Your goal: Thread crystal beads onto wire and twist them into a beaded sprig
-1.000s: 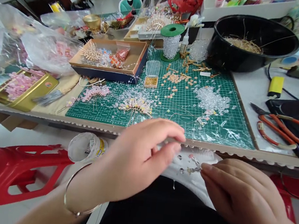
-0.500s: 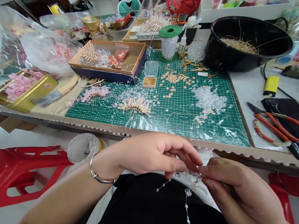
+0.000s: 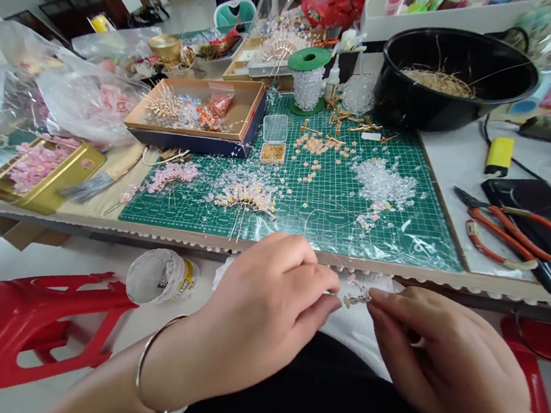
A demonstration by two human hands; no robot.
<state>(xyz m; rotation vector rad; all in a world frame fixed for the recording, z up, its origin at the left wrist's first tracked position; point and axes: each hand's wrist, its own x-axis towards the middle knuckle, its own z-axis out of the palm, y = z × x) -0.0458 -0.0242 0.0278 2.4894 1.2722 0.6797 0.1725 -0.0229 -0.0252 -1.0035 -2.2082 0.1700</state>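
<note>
Both hands work over my lap, just below the table's front edge. My left hand (image 3: 265,298) is closed in a pinch on one end of a small beaded wire piece (image 3: 355,298). My right hand (image 3: 437,357) pinches the other end with thumb and fingers pressed together. The piece carries clear and pale pink beads and hangs over a white cloth (image 3: 365,329) on my lap. A thin bangle (image 3: 148,364) circles my left wrist.
A green cutting mat (image 3: 401,234) holds loose clear beads (image 3: 382,182), peach beads and a beaded hairpiece (image 3: 247,196). Orange-handled pliers (image 3: 515,237) lie at the right, a black bowl (image 3: 454,74) behind. A cardboard box (image 3: 201,115), gold tin (image 3: 45,173), red stool (image 3: 18,323) and plastic tub (image 3: 161,276) are at the left.
My left hand turned palm-down again and shifted slightly up. The dangling bead strand seen half a second ago has gone out of sight; only the short piece between the fingertips shows.
</note>
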